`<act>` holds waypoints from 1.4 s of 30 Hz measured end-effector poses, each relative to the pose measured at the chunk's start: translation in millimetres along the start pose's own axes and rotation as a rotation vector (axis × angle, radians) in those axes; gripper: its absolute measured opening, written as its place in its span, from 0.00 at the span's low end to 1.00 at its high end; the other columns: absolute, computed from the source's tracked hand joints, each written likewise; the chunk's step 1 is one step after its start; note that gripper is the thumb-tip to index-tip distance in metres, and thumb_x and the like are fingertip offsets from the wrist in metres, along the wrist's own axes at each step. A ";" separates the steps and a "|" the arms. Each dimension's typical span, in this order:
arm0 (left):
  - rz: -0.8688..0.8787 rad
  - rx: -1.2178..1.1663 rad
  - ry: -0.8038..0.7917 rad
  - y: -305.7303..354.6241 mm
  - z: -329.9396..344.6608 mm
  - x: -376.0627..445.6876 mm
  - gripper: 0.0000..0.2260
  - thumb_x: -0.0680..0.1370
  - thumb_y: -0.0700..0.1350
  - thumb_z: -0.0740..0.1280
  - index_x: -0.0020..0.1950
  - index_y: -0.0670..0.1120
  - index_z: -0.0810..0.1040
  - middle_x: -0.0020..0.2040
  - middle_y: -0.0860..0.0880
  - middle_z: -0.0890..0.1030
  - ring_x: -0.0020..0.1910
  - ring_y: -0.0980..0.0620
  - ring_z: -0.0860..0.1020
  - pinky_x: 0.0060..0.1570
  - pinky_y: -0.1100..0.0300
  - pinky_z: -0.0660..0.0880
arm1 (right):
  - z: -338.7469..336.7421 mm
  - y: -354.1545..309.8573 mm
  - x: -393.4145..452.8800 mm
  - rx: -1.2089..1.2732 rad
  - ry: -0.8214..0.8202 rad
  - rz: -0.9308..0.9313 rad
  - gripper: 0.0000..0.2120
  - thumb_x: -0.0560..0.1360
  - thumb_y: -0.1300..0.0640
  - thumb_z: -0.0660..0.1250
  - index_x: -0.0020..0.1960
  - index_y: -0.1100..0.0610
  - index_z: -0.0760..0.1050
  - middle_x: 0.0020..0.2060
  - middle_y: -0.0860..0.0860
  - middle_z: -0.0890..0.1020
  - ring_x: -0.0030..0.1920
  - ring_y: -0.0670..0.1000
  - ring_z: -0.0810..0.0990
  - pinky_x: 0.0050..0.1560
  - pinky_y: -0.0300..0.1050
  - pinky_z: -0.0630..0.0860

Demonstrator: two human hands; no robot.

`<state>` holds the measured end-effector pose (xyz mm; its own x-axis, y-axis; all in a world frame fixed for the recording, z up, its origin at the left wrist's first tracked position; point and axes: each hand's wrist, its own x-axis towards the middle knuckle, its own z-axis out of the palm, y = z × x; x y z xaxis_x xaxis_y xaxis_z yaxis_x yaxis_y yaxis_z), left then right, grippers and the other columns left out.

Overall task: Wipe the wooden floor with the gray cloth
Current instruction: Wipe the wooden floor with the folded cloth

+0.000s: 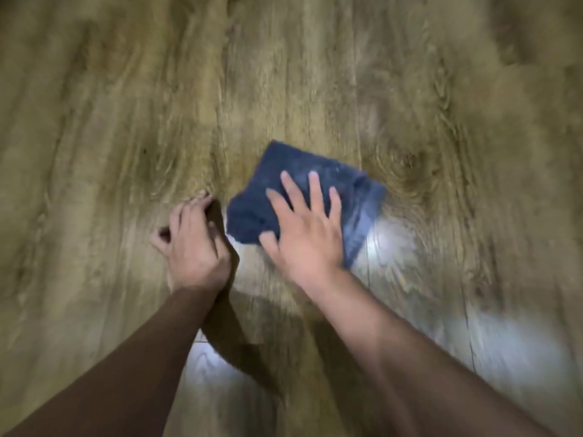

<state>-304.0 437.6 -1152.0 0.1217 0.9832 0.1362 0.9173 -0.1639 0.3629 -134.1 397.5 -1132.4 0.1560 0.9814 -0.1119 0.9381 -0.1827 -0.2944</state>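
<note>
A folded dark blue-gray cloth (293,171) lies flat on the wooden floor (126,105) near the middle of the view. My right hand (304,230) presses down on it with straight, spread fingers, covering its near half. Just left of the cloth, my left hand (192,238) rests on the bare floor, propped on its fingertips with bent fingers and holding nothing. The picture is blurred by motion.
Brown planks with dark grain and knots fill the whole view. Pale glare patches (391,244) lie on the boards right of the cloth and between my forearms. My left arm casts a shadow (227,313) on the floor.
</note>
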 end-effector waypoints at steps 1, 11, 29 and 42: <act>-0.001 -0.012 0.005 0.7 -0.6 0.9 0.22 0.75 0.43 0.56 0.69 0.49 0.72 0.70 0.52 0.74 0.70 0.49 0.69 0.63 0.50 0.56 | -1.3 -8.2 32.1 0.004 -0.015 -0.014 0.31 0.74 0.41 0.61 0.76 0.47 0.65 0.80 0.48 0.58 0.80 0.61 0.49 0.76 0.65 0.45; -0.028 -0.043 -0.021 2.0 0.5 1.5 0.17 0.72 0.42 0.57 0.60 0.49 0.73 0.68 0.51 0.74 0.69 0.50 0.68 0.62 0.48 0.57 | -0.2 -21.6 41.1 0.017 0.013 -0.073 0.27 0.75 0.44 0.61 0.72 0.49 0.68 0.79 0.47 0.60 0.80 0.59 0.49 0.78 0.61 0.45; 0.149 -0.081 -0.254 -67.8 -41.9 -19.3 0.18 0.77 0.42 0.58 0.65 0.48 0.75 0.72 0.49 0.73 0.73 0.47 0.69 0.68 0.43 0.63 | -35.9 -10.6 -81.7 0.035 0.024 -0.060 0.25 0.65 0.42 0.64 0.58 0.53 0.77 0.55 0.56 0.78 0.57 0.61 0.74 0.56 0.57 0.69; -0.245 0.157 -0.123 -174.6 -89.8 -112.2 0.24 0.81 0.55 0.53 0.76 0.52 0.68 0.81 0.50 0.61 0.81 0.54 0.54 0.73 0.42 0.52 | 18.5 -70.5 -61.1 -0.012 0.015 0.158 0.34 0.71 0.41 0.59 0.77 0.47 0.64 0.81 0.50 0.56 0.80 0.60 0.49 0.75 0.66 0.50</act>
<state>-511.8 348.6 -1147.8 -0.0741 0.9958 -0.0539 0.9712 0.0844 0.2228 -215.5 349.4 -1122.4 0.3061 0.9414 -0.1415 0.9053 -0.3339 -0.2626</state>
